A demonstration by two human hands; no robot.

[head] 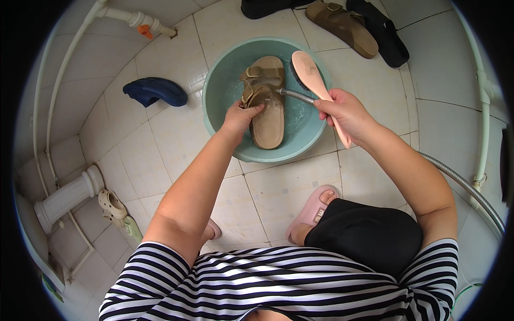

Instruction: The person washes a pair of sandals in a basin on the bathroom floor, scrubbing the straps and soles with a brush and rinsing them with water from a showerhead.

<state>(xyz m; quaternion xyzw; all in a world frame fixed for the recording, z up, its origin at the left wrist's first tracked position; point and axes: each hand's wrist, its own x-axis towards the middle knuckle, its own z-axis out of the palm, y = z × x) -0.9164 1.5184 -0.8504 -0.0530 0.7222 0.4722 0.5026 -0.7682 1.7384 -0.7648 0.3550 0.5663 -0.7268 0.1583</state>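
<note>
A brown two-strap sandal (270,122) with buckles is held over a round green plastic basin (213,116). My left hand (241,117) grips it by its left edge, thumb on the footbed near the strap. In my right hand (343,114) are both a pink-handled scrub brush (311,72) with dark bristles and a flexible metal hose (297,95). The hose's end reaches the sandal's strap. Beneath the sandal, the basin's floor looks wet, with some whitish water or suds.
A navy clog (154,91) lies left of the basin. Beyond it to the right are another brown sandal (341,28) and a black shoe (379,34). Beige clogs (112,204) stand by a white pedestal (70,196). Pipes (484,120) run along the walls.
</note>
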